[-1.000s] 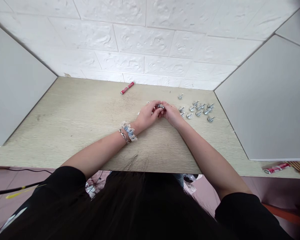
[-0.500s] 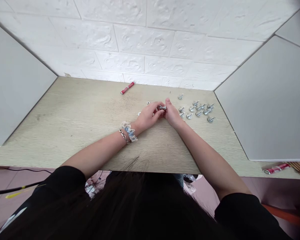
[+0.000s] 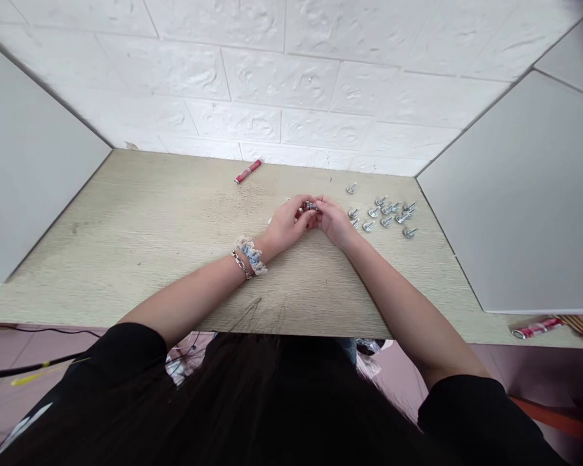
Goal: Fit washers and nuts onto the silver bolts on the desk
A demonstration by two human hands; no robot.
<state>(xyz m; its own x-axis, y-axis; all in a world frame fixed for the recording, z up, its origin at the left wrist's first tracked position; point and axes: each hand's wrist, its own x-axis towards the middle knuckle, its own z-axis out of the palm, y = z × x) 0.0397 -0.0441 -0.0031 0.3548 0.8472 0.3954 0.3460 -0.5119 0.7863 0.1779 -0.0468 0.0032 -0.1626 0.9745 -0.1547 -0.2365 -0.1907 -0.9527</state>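
Note:
A small silver bolt [image 3: 310, 206] lies between my two hands over the middle of the table. My left hand [image 3: 291, 221] is closed round its left end, thumb and fingers pinching it. The fingers of my right hand [image 3: 334, 221] are closed on its other end, thumb bent over it. Skin covers much of the bolt, so any nut or washer on it is hard to make out. Just right of my right hand, several silver bolts with washers [image 3: 387, 221] stand on their heads or lean on the table. Small pale pieces peek out beside my left hand.
A red marker-like tube [image 3: 247, 171] lies by the white brick wall [image 3: 252, 77]. Grey panels rise on the left [image 3: 34, 162] and right [image 3: 519, 207] of the wooden table [image 3: 140, 226]. Another red tube [image 3: 537, 327] and some thin brown sticks [image 3: 580, 329] are at the right front edge.
My right thumb, raised before, has come down onto the bolt. Both hands stay in nearly the same place, and the loose bolts have not moved.

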